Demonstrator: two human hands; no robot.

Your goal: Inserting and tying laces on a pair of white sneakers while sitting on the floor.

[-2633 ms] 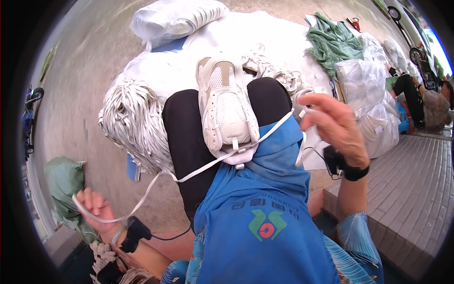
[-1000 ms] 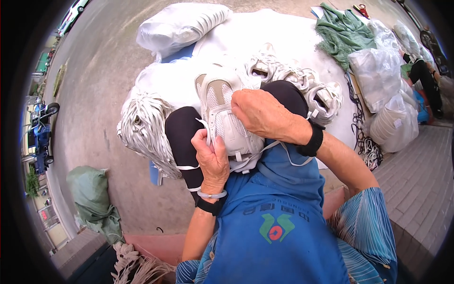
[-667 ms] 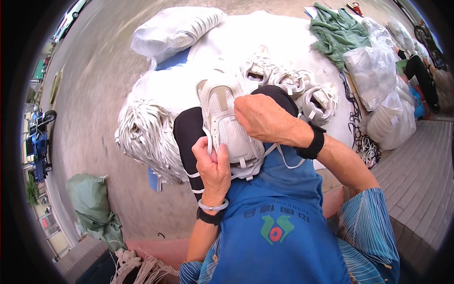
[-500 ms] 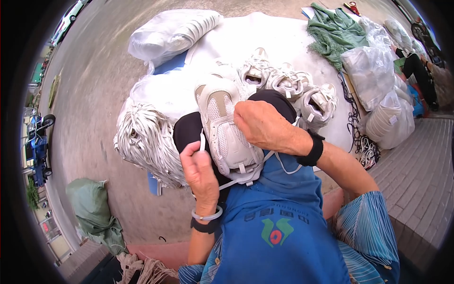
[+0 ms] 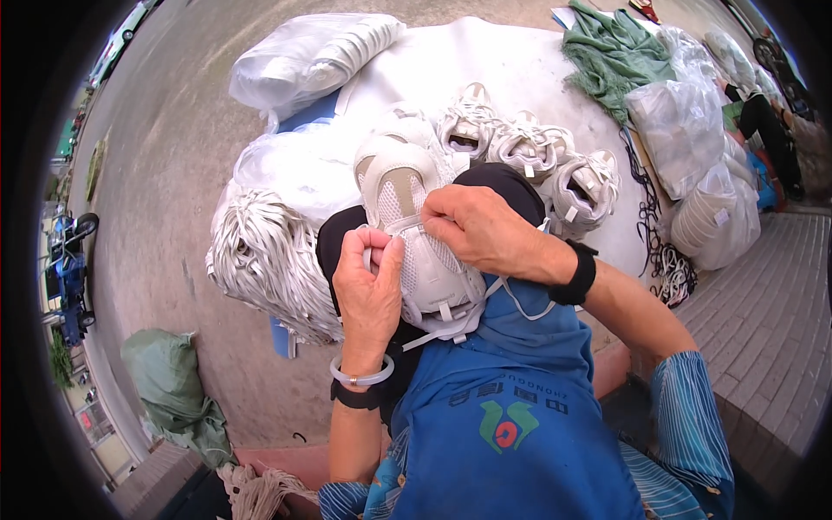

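Observation:
A white and beige sneaker [image 5: 426,273] lies across my lap, its toe pointing away from me. A white shoelace [image 5: 368,258] shows at my left hand [image 5: 367,290], which is closed in a pinch on it at the left of the sneaker's lacing area. My right hand [image 5: 485,230] is closed too, fingertips bent against the upper at the top of the lacing area; what they grip is hidden. Another white lace strand [image 5: 524,305] trails over the blue apron [image 5: 520,364] beside the heel. Behind my right knee stand several laced white sneakers [image 5: 530,147].
A thick bundle of white laces [image 5: 264,264] hangs left of my knee. Beyond lie a clear plastic bag [image 5: 312,61] and a white sheet [image 5: 520,65]. Green cloth [image 5: 615,56] and filled bags [image 5: 680,130] are at right; a green sack [image 5: 165,377] sits at lower left.
My left hand has moved up and in toward the sneaker's lacing, its fingers now pinched closer to my right hand. The right hand has shifted slightly left.

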